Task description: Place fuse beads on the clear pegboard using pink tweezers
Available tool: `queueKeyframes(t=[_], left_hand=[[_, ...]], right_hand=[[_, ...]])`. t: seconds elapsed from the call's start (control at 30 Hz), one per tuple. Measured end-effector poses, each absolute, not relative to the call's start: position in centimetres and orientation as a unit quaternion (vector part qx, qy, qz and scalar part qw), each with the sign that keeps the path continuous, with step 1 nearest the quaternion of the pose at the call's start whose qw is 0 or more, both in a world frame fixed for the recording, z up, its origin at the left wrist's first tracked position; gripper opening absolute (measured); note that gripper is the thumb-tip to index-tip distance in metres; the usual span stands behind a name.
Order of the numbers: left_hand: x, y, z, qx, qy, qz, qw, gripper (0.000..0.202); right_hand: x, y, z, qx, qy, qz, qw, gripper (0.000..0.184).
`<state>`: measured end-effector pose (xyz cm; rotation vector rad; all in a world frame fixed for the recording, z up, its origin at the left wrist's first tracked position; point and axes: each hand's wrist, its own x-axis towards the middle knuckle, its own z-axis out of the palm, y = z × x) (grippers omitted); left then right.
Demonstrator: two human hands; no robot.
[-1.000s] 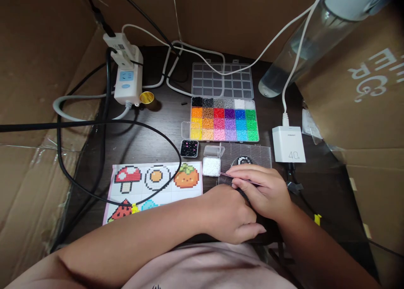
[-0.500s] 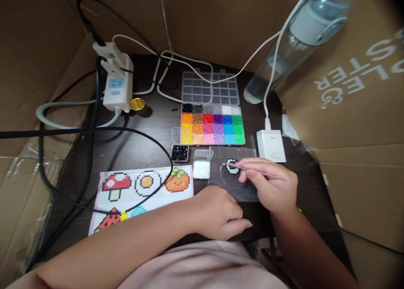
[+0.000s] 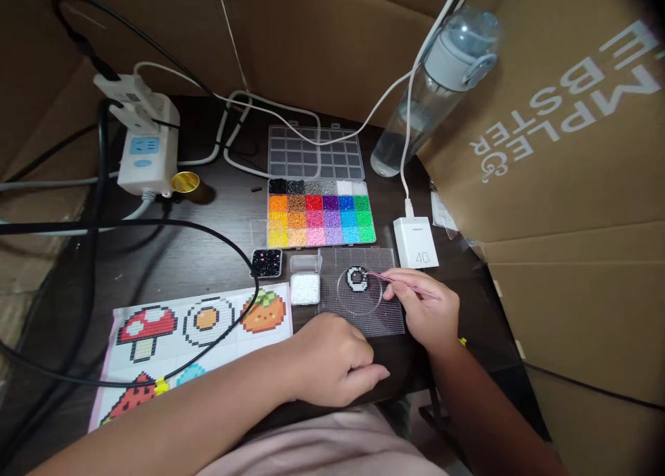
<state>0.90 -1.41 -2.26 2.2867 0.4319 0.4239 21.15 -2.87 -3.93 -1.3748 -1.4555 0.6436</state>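
My right hand is closed on thin pink tweezers whose tip touches a small black-and-white bead figure on a clear pegboard. My left hand rests curled near the table's front edge, just below the pegboard, with nothing seen in it. A small open box of white beads and a small box of black beads stand left of the pegboard. Behind them lies an open bead case with many coloured compartments. A pattern sheet with mushroom, egg and orange pictures lies to the left.
A white charger block sits right of the pegboard, its white cable running up. A clear water bottle leans at the back right. A power strip and black cables lie at the left. Cardboard walls enclose the dark table.
My right hand has moved the tweezers from the white bead box to the bead figure on the pegboard. The view has shifted, so everything sits further left.
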Motion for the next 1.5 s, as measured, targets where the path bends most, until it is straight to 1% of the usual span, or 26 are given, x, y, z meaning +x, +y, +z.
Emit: queueKeyframes(t=[0.83,1.2,1.5], left_hand=[[0.86,-1.51,-2.37,0.89,0.165,0.18,0.384,0.043],[0.91,-1.55,-2.28,0.896,0.164,0.18,0.371,0.043],[0.94,-1.65,-2.2,0.897,0.172,0.166,0.371,0.042]], right_hand=[[20.75,-2.18,-4.0,-0.586,-0.609,0.252,0.471,0.016],[20.46,-2.02,-3.72,-0.582,-0.612,0.238,0.479,0.015],[20.24,-1.83,-3.99,-0.58,-0.604,0.261,0.481,0.014]])
